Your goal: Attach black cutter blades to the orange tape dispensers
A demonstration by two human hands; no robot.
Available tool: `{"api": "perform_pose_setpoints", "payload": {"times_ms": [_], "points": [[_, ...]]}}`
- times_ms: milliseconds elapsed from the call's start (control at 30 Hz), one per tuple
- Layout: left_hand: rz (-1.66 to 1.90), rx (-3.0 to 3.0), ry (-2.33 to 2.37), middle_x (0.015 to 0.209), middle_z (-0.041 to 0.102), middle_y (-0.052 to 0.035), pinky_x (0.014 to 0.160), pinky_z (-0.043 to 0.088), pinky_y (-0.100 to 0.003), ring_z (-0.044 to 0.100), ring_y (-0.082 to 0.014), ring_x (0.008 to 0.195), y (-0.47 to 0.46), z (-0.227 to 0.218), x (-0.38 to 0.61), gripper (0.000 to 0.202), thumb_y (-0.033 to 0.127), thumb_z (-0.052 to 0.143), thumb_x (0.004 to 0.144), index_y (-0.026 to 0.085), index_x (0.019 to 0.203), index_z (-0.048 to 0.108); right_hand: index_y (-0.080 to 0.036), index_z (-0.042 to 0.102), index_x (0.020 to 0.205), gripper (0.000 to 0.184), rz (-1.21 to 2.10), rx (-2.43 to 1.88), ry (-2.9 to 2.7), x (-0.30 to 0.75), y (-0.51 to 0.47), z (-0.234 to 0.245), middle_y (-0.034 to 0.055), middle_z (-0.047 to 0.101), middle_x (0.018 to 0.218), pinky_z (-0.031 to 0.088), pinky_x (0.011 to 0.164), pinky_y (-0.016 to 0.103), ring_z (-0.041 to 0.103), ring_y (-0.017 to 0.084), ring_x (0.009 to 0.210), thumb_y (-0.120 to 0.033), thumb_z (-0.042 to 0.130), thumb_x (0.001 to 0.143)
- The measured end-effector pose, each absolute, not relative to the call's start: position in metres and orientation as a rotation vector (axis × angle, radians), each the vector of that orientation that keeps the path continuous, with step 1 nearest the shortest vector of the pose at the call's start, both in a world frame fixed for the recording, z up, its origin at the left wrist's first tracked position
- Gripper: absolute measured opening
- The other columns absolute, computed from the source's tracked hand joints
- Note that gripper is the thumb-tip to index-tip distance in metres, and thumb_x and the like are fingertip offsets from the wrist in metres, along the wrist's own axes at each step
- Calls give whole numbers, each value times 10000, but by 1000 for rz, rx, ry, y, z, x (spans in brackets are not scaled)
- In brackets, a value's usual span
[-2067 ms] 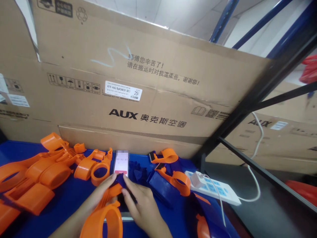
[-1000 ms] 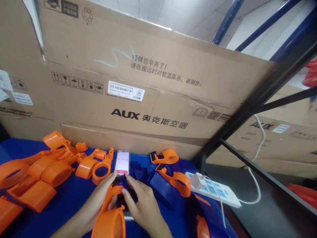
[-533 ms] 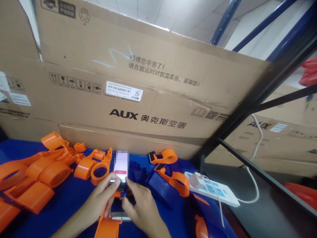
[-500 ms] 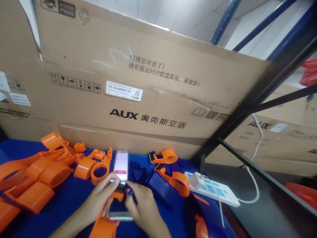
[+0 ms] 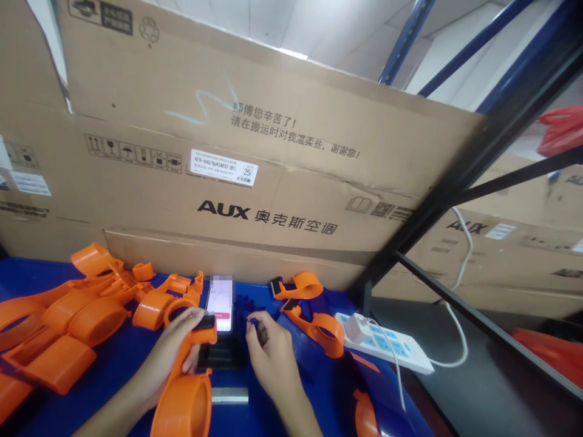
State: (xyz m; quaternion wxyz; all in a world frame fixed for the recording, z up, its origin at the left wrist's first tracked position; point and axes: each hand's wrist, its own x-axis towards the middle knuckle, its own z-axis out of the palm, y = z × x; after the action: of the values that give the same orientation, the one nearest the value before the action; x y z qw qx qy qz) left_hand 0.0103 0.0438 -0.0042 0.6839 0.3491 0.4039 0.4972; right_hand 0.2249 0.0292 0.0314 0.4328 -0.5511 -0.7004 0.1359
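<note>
My left hand (image 5: 169, 345) is closed around an orange plastic tape dispenser (image 5: 182, 403), whose round hub hangs toward me. A black piece sits at the dispenser's upper end, by my thumb. To its right, my right hand (image 5: 273, 349) pinches a small dark blue plastic part (image 5: 252, 321), mostly covered by the fingers. Between the hands a black object (image 5: 221, 357) lies on the blue surface, with a flat silvery strip (image 5: 230, 396) nearer to me. Just beyond stands a phone (image 5: 221, 306) with a lit screen.
Several orange dispensers (image 5: 98, 321) are heaped at the left; two more (image 5: 325, 332) lie at the right, near dark blue parts (image 5: 246, 305). A white power strip (image 5: 396, 349) with a plugged-in charger borders the right side. A large cardboard box (image 5: 273, 182) stands behind, beside a dark rack post (image 5: 437, 212).
My right hand has moved right, away from the dispenser, with the small blue part in its fingers. My left hand and the dispenser have shifted slightly left, uncovering the black object.
</note>
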Motion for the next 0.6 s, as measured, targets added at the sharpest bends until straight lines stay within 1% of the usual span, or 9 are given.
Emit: {"api": "perform_pose_setpoints", "payload": {"times_ms": [100, 233, 300, 400, 467, 533, 600], "points": [[1120, 694, 866, 370, 464, 67, 461, 440, -233, 453, -125, 359, 46, -6, 8, 348, 560, 670, 938, 249, 798, 603, -194, 719, 997, 224, 295, -1464, -1718, 228, 33, 23, -52, 519, 529, 298, 447, 265, 484, 162, 422, -337, 548, 1020], [1133, 679, 882, 381, 462, 79, 450, 417, -224, 436, -113, 347, 41, -1, 11, 326, 544, 695, 931, 256, 816, 595, -137, 680, 1162, 329, 249, -1489, -1650, 231, 38, 18, -67, 494, 515, 334, 471, 275, 494, 177, 417, -403, 523, 1048], [1149, 690, 876, 384, 453, 86, 447, 413, -221, 426, -110, 344, 39, 2, 13, 312, 535, 700, 929, 260, 829, 592, -127, 665, 1196, 355, 241, -1479, -1609, 232, 38, 20, -61, 511, 538, 354, 486, 274, 509, 175, 439, -419, 513, 1062], [1150, 732, 890, 393, 454, 89, 443, 411, -213, 405, -96, 338, 38, 3, 15, 315, 543, 701, 927, 255, 843, 604, -160, 688, 1136, 313, 297, -1397, -1577, 231, 33, 27, -33, 564, 599, 368, 480, 261, 540, 165, 491, -406, 504, 1077], [1134, 793, 939, 395, 448, 98, 428, 401, -203, 378, -85, 326, 39, 1, 15, 318, 562, 696, 927, 251, 904, 635, -181, 704, 1106, 282, 355, -1312, -1616, 228, 27, 31, -17, 600, 644, 395, 488, 251, 560, 157, 527, -374, 499, 1083], [1104, 867, 1001, 390, 430, 110, 407, 388, -195, 366, -86, 314, 39, -1, 16, 346, 588, 690, 924, 252, 998, 657, -198, 710, 1145, 242, 409, -1214, -1719, 223, 21, 34, -5, 643, 707, 441, 518, 245, 584, 151, 564, -330, 521, 1072], [1064, 934, 1024, 389, 418, 115, 389, 378, -192, 375, -92, 310, 38, -3, 18, 383, 602, 692, 917, 246, 1056, 667, -217, 692, 1255, 258, 449, -1106, -1870, 217, 17, 34, 19, 694, 830, 504, 572, 244, 627, 156, 643, -299, 579, 1038]]}}
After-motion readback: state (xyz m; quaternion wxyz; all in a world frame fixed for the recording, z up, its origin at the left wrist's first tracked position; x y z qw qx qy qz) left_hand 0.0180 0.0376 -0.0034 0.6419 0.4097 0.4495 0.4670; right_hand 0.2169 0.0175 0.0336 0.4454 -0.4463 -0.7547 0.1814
